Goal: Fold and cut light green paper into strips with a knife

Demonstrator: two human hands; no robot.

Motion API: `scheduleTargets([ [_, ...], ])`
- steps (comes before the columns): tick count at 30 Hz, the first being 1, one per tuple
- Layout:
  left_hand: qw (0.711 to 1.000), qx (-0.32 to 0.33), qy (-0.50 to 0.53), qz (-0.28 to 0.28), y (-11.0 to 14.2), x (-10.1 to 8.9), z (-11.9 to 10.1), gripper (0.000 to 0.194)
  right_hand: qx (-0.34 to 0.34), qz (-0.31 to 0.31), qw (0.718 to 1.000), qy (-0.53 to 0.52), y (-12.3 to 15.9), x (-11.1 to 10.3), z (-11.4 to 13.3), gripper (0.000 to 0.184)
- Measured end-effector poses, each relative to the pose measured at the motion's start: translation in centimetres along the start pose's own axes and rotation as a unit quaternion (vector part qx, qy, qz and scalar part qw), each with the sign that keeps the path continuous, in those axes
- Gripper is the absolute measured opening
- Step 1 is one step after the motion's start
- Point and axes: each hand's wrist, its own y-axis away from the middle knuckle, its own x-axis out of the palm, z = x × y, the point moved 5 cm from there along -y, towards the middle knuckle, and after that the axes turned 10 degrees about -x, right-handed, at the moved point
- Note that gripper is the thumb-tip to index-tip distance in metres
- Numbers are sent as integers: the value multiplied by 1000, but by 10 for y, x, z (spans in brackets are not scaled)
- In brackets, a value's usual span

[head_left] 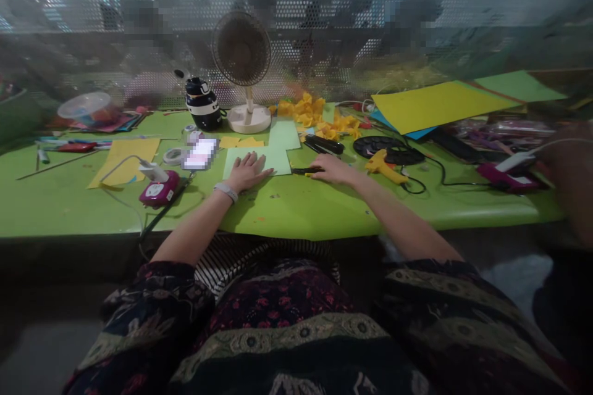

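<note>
My left hand lies flat, fingers spread, on a sheet of pale green paper. Just right of that sheet, my right hand curls its fingers over what look like black-and-yellow scissors; their tips are by the paper's edge and the rest is partly hidden. A black stapler lies right behind my right hand. Another pale green piece sits beyond the first, beside yellow paper pieces. To the right, a yellow glue gun rests on the table.
Yellow paper flowers and a small fan stand at the back, with a dark bottle. A phone, tape roll and purple power socket are left. Another socket and large yellow sheet lie right.
</note>
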Motion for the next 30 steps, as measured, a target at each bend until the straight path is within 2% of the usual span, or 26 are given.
scheduleTargets([
  [10,1000,0,-4,3,-1,1,1,85,33,-9,999,7,-1,3,-1,25],
  [18,1000,3,2,5,0,0,0,84,-75,2,996,50,4,10,5,37],
  [21,1000,4,-3,1,0,0,0,86,-110,-16,993,48,5,12,6,41],
  [30,1000,-4,-1,8,1,0,0,87,-129,-61,989,42,12,19,11,43],
])
